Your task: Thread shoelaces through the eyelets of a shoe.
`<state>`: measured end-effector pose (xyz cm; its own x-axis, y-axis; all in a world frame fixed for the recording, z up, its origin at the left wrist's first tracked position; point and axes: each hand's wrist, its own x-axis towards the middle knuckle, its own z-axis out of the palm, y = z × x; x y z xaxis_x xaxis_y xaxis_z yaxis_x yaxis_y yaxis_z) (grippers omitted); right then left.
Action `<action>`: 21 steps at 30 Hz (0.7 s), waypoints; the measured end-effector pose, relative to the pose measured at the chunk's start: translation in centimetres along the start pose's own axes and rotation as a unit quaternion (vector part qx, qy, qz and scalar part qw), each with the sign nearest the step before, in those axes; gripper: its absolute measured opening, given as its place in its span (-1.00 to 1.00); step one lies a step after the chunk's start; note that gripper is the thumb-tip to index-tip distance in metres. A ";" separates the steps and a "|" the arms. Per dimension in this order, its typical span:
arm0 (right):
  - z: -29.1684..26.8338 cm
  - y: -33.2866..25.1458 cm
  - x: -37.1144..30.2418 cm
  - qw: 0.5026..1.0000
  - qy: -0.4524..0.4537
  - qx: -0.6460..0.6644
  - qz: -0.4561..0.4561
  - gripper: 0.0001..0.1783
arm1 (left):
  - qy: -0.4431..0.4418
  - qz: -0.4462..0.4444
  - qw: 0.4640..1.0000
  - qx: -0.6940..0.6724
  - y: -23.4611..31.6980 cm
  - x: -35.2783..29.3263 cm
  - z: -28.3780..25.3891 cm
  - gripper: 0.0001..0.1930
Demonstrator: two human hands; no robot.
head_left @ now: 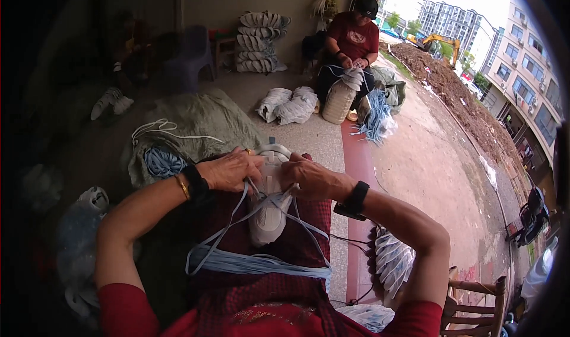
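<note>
Head view: a blue lace bundle (255,263) across the checked apron (317,218), an off-white sneaker (268,221) lying toe-inward just beyond.
From the sneaker, the left hand (230,169) at eleven o'clock pinches a pale-blue shoelace (236,213); at two, the right hand (312,178) curls around lacing by the tongue, fingertips hidden. Farther off, a lace coil (163,161) sits at ten, and at one a seated co-worker (347,34) handles a pale shoe upper (354,78).

Left hand (231,169) pinches blue laces (271,200); right hand (316,178) touches the pale shoe (267,223).
</note>
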<state>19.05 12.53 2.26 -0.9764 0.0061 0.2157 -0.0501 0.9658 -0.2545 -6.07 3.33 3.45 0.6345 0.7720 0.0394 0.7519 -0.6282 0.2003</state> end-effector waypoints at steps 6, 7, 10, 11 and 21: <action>-1.9 1.3 1.2 0.990 -0.135 0.006 0.025 -0.69 | -0.170 -0.038 0.982 -0.074 -1.0 2.4 -1.1 -0.60; -2.0 0.9 2.2 0.982 -0.179 0.007 0.065 -0.69 | -0.225 -0.060 0.967 -0.107 -1.3 2.6 -1.2 -0.60; -0.5 0.8 1.5 0.998 -0.062 -0.003 0.030 -0.93 | -0.209 -0.135 0.960 -0.126 0.1 3.8 -1.8 -0.71; -0.1 0.3 0.9 0.994 -0.023 0.004 0.103 -0.86 | -0.218 -0.166 0.954 -0.122 0.9 4.3 -2.0 -0.72; 1.2 -0.8 0.8 0.843 0.220 0.438 0.220 -0.66 | -0.044 -0.116 0.989 -0.086 1.4 2.7 -0.1 -0.83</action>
<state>18.10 11.49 1.50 -0.7775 0.5966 0.1988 -0.0270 0.2841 -0.9584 -3.32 4.58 3.93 0.4671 0.8773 -0.1102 0.8423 -0.4036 0.3573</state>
